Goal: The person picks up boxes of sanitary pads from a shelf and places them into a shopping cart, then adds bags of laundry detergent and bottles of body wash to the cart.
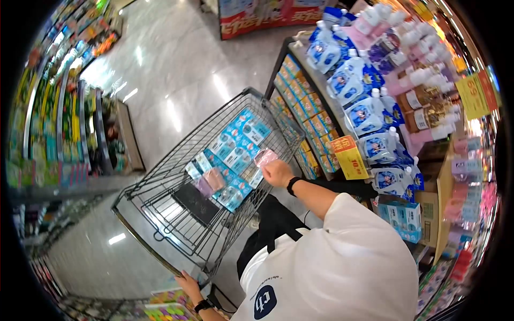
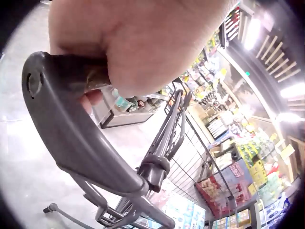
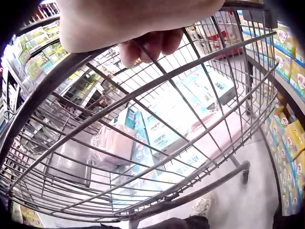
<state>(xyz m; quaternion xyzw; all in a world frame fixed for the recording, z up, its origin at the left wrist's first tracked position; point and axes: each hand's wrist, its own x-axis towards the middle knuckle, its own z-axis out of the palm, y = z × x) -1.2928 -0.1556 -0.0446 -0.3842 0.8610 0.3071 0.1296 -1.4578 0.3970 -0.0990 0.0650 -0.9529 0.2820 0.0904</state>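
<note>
A metal shopping cart (image 1: 155,176) stands before the person. The left hand (image 1: 188,284) grips the end of its handle (image 1: 144,241); in the left wrist view the palm (image 2: 143,43) covers the bar beside the dark plastic corner (image 2: 71,129). Over the cart's side rim curls the right hand (image 1: 277,172), its fingers (image 3: 151,47) hanging inside the wires in the right wrist view. Light-blue boxes (image 1: 233,150) lie in the basket. One pink package (image 1: 266,157) is just beyond the right hand, lying below the fingers; another (image 1: 213,181) rests on the boxes beside a purple one (image 1: 202,187).
On the right, a shelf bears blue-and-white refill pouches (image 1: 348,80), with yellow boxes (image 1: 316,125) below and a price sign (image 1: 350,158). Stocked shelves (image 1: 59,117) line the left. Grey tiled floor (image 1: 176,53) runs ahead to a red display (image 1: 267,18).
</note>
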